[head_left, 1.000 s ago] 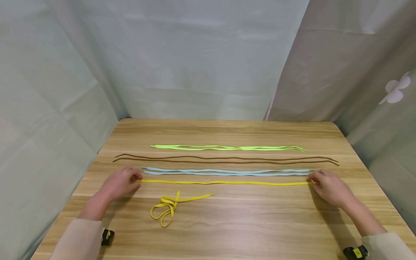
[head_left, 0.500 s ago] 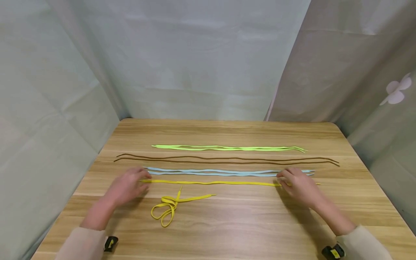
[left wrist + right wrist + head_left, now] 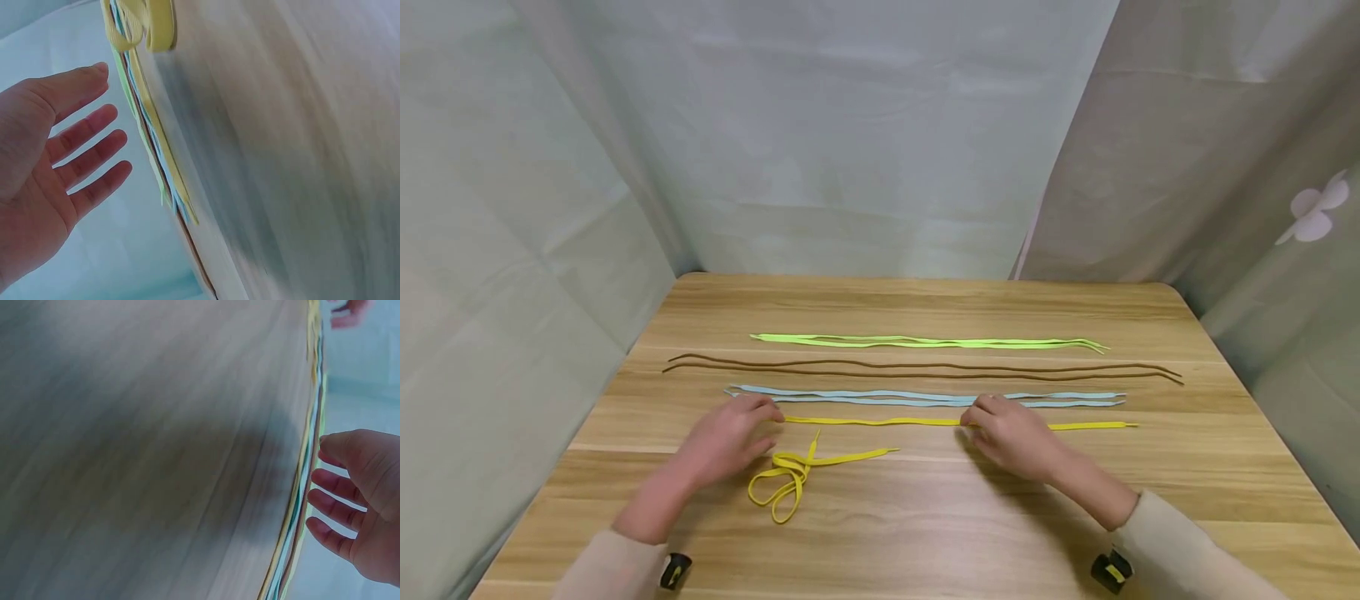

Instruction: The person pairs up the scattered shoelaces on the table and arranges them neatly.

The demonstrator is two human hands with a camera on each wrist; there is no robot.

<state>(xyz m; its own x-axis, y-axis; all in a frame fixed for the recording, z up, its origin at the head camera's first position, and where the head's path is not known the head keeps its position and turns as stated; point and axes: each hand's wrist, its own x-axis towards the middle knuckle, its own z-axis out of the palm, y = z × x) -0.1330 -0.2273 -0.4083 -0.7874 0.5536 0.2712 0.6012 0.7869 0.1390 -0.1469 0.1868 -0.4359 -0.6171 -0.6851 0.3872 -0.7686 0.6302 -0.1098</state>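
Observation:
A straight yellow shoelace runs across the wooden table, and both hands are over it in the head view. My left hand overlaps its left end, fingers relaxed and spread, holding nothing in the left wrist view. Over the right half of that lace is my right hand, its fingers loosely bent with nothing between them in the right wrist view. A second yellow shoelace lies nearer, partly gathered in loops with two ends sticking out. Just beyond the straight yellow one lie light blue shoelaces, stretched side by side.
Farther back, two brown shoelaces and some bright green shoelaces lie straight and roughly parallel. The wooden table meets pale cloth curtains at its back and sides. Each wrist wears a small black device.
My right hand has let go of the straight yellow lace's right end and moved left along it. My left hand has left the other end, shifting right. The laces look nearly unmoved.

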